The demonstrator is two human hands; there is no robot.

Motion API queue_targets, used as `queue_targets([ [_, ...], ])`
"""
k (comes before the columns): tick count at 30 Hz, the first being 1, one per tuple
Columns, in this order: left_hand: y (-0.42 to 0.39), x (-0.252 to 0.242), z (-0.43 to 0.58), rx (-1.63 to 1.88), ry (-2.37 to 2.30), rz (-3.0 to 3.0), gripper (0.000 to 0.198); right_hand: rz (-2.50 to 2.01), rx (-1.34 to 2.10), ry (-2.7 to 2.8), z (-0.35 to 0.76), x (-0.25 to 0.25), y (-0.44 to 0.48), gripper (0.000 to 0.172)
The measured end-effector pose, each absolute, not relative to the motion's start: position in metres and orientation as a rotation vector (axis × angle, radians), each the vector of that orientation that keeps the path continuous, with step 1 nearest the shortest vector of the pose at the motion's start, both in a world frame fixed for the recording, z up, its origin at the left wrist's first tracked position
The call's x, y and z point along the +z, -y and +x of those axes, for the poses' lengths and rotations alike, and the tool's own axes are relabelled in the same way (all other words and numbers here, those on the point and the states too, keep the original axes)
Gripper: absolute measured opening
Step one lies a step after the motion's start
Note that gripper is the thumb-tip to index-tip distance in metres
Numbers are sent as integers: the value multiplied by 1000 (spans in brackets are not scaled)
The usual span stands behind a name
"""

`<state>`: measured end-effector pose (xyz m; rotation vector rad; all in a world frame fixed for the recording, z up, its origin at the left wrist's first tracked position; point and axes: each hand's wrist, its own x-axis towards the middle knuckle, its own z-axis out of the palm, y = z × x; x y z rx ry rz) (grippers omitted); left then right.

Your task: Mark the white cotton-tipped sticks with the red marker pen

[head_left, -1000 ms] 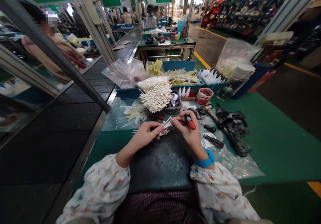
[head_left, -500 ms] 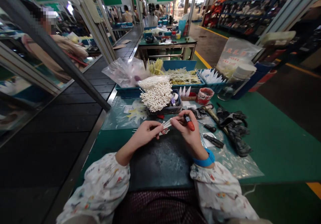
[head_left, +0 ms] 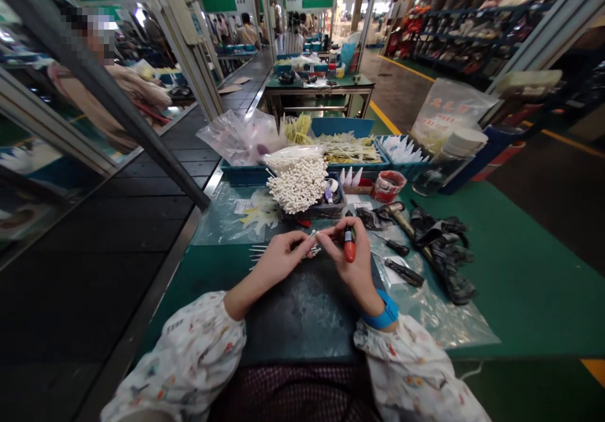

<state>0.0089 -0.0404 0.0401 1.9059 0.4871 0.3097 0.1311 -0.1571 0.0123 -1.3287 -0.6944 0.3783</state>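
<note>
White sticks (head_left: 312, 240) pinched in left hand (head_left: 278, 259) grip, right hand (head_left: 347, 255) grip touching them — clasping red-handled tool (head_left: 349, 245)

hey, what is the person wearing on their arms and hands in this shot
Both arms wear loose white sleeves printed with small coloured motifs, gathered at the cuffs: the left sleeve and the right sleeve. A bright blue wristband circles the right wrist. The left hand and right hand are bare, with no gloves or rings visible.
</note>
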Motion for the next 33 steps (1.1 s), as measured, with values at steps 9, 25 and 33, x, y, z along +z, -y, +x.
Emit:
queue_targets([
  [9,40,36,10,224,-448,1872,39,-1381,281,754,124,14,159,32],
  [25,32,49,4,389,-561,1967,38,-1367,-215,1056,127,19,180,30],
  [33,33,48,4,388,-512,2007,40,-1424,-370,1246,123,22,178,20],
])
